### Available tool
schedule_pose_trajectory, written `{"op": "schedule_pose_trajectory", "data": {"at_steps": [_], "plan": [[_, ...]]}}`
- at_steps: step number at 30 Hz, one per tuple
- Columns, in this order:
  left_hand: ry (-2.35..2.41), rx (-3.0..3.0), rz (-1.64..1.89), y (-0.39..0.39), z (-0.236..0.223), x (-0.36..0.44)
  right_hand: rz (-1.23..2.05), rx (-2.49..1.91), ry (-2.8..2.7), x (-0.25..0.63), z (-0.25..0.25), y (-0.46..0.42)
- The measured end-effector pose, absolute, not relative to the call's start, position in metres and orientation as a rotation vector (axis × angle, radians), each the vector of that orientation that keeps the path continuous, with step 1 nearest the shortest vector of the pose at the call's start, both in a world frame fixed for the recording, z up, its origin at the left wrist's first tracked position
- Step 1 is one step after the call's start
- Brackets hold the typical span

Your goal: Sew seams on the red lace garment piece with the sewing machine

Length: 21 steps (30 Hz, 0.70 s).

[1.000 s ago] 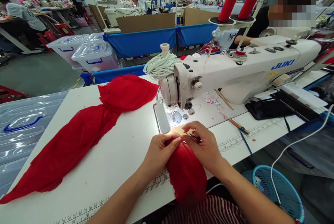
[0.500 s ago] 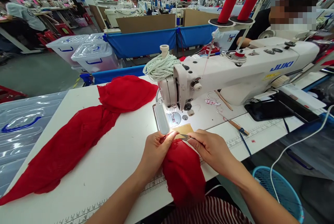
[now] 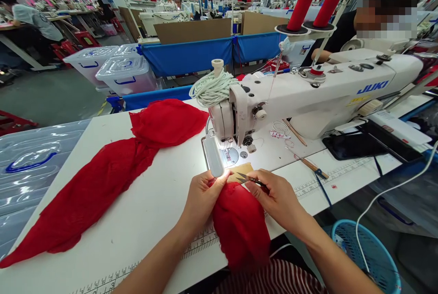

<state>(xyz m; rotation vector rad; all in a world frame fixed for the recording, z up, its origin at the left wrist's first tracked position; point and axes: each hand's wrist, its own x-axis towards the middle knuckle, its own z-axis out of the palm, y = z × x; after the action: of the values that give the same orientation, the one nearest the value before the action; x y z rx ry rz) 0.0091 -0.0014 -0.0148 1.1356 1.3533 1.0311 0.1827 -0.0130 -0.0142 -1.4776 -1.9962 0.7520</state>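
Observation:
Red fabric (image 3: 241, 225) hangs over the table's front edge, its upper edge pinched in my left hand (image 3: 206, 191). My right hand (image 3: 275, 193) is closed round a pair of thread snips (image 3: 247, 178), whose pointed blades stand apart just above the cloth, aimed toward my left fingertips. Behind the blades a tan patch (image 3: 243, 170) lies on the machine bed. The sewing machine (image 3: 253, 102) stands just beyond both hands, its needle area lit. To the left, a second, longer piece of red fabric (image 3: 99, 189) is spread across the white table (image 3: 150, 221).
On the right lie a wooden-handled tool (image 3: 313, 167), a thin wooden stick (image 3: 294, 132) and a black phone (image 3: 354, 145). A blue basket (image 3: 367, 253) stands below the table. Clear plastic boxes (image 3: 125, 72) are stacked at the back left. Behind the machine sits another person (image 3: 338, 34).
The blades of the snips have spread apart and show more plainly, drawn slightly away from the cloth's edge. My left hand keeps its pinch on the red fabric.

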Motion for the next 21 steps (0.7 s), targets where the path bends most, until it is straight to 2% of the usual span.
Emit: {"op": "schedule_pose_trajectory", "data": {"at_steps": [10, 16, 18, 21], "plan": [[1.261, 0.686, 1.404, 0.022, -0.002, -0.033, 0.410, -1.672, -2.128, 0.174, -0.035, -0.022], [1.311, 0.748, 1.700, 0.020, 0.030, -0.072, 0.348, -1.590, -2.175, 0.187, -0.033, -0.018], [1.570, 1.001, 1.675, 0.006, 0.043, -0.091, 0.312, -1.590, -2.140, 0.204, -0.034, -0.014], [2.162, 1.559, 1.311, -0.025, 0.052, -0.112, 0.107, -1.674, -2.113, 0.236, -0.037, -0.004]]}}
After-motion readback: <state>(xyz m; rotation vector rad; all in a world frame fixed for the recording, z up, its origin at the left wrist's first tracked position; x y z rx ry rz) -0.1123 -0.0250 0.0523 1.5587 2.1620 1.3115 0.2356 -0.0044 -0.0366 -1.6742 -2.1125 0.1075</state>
